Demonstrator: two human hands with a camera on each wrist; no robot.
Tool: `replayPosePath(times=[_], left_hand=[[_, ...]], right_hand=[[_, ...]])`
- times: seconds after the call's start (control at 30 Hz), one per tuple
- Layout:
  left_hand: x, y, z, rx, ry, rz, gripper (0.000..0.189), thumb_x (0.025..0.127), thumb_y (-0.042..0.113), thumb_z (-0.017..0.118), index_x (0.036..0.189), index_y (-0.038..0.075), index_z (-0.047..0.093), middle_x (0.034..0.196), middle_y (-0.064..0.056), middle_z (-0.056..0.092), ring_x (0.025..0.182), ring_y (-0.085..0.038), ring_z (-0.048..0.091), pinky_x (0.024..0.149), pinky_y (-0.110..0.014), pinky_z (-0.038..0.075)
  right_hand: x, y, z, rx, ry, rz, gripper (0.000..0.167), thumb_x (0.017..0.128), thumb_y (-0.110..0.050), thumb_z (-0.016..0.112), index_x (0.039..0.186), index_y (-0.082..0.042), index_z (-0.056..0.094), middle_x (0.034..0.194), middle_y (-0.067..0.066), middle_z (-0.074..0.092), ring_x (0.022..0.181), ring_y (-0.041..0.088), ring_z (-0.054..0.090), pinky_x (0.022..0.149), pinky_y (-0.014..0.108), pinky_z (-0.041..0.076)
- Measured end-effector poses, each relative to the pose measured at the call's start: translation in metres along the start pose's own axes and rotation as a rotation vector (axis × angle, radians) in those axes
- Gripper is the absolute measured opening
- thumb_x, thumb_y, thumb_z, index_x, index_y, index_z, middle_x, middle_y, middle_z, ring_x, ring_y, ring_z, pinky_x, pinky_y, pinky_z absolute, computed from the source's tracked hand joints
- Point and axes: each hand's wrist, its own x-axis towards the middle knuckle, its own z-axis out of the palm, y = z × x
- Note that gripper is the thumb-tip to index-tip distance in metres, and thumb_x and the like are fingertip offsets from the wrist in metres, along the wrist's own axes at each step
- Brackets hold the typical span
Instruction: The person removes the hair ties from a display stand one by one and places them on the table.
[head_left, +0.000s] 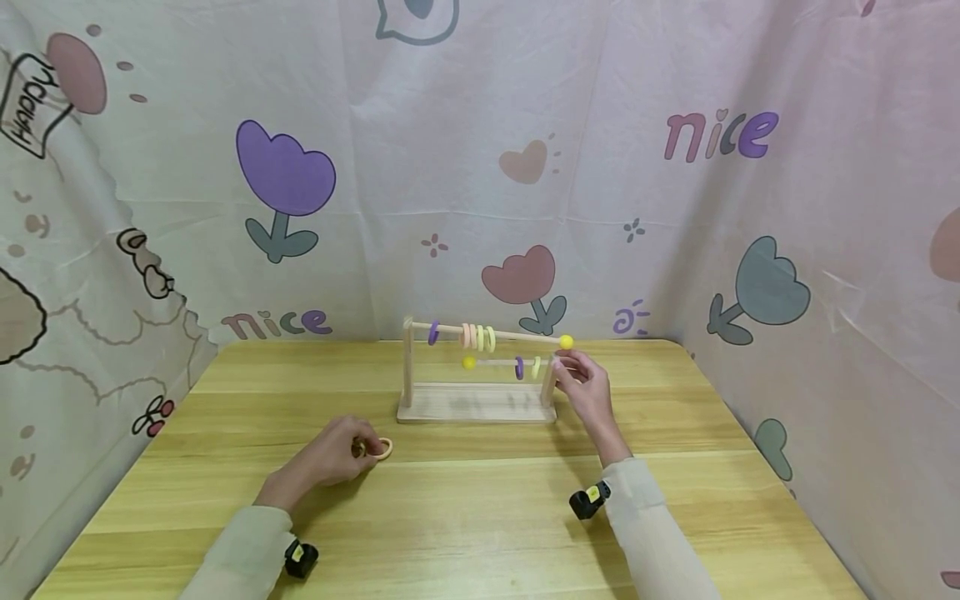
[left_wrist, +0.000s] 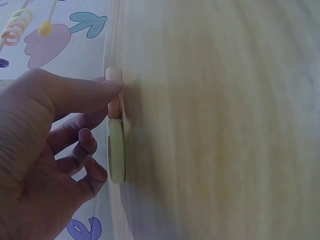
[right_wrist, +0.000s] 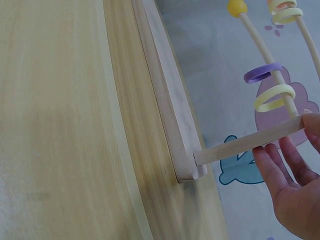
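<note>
My left hand (head_left: pixel 341 450) is low over the table at left, thumb and forefinger pinching a peach ring (left_wrist: pixel 114 100). A pale yellow ring (left_wrist: pixel 117 151) lies against it, under the other fingers, partly hidden in the head view. My right hand (head_left: pixel 587 387) holds the top of the right post (right_wrist: pixel 250 144) of a wooden ring rack (head_left: pixel 476 402). Its lower rod, tipped with a yellow ball (head_left: pixel 468 363), carries a purple ring (right_wrist: pixel 262 73) and a pale yellow ring (right_wrist: pixel 275 98). Along the upper rod hang a purple ring (head_left: pixel 433 333) and several peach and yellow rings (head_left: pixel 477 337).
The rack stands toward the back of the wooden table (head_left: pixel 465 517). Behind it hangs a printed cloth (head_left: pixel 420 167), which also runs along both sides. A second yellow ball (head_left: pixel 566 342) caps the upper rod, just above my right hand. Small black cameras (head_left: pixel 589 500) are worn on both wrists.
</note>
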Motion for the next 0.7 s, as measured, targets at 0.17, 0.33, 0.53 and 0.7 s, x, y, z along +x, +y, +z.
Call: replayPosePath(times=[0.17, 0.33, 0.53, 0.7], left_hand=[[0.001, 0.001, -0.001, -0.008, -0.004, -0.017, 0.013, 0.082, 0.002, 0.081, 0.084, 0.015, 0.078, 0.085, 0.008, 0.071, 0.078, -0.006, 0.056, 0.068, -0.021, 0.051], [0.003, 0.005, -0.005, -0.026, -0.006, -0.078, 0.012, 0.083, 0.006, 0.082, 0.089, 0.016, 0.079, 0.091, 0.006, 0.072, 0.085, -0.011, 0.061, 0.077, -0.028, 0.057], [0.006, 0.011, -0.009, -0.029, 0.046, -0.057, 0.008, 0.085, 0.010, 0.082, 0.090, 0.015, 0.079, 0.090, 0.004, 0.073, 0.085, -0.015, 0.061, 0.077, -0.030, 0.055], [0.009, 0.015, -0.011, -0.037, 0.085, -0.048, 0.011, 0.083, 0.007, 0.082, 0.090, 0.016, 0.079, 0.088, 0.008, 0.073, 0.085, -0.013, 0.059, 0.076, -0.028, 0.050]], right_hand=[[0.000, 0.000, 0.000, -0.005, 0.004, -0.013, 0.031, 0.101, -0.012, 0.066, 0.129, 0.002, 0.066, 0.126, 0.026, 0.067, 0.104, 0.025, 0.068, 0.091, 0.041, 0.063], [-0.001, -0.001, 0.000, -0.006, 0.006, -0.006, 0.029, 0.101, -0.012, 0.066, 0.127, 0.000, 0.066, 0.125, 0.024, 0.067, 0.108, 0.033, 0.068, 0.088, 0.036, 0.064], [-0.002, -0.002, 0.000, -0.003, 0.008, -0.002, 0.029, 0.100, -0.012, 0.067, 0.127, -0.001, 0.067, 0.124, 0.023, 0.067, 0.105, 0.028, 0.068, 0.089, 0.038, 0.064], [0.000, 0.000, 0.000, -0.003, 0.009, -0.006, 0.031, 0.101, -0.013, 0.067, 0.128, 0.001, 0.066, 0.126, 0.025, 0.067, 0.100, 0.018, 0.068, 0.090, 0.039, 0.063]])
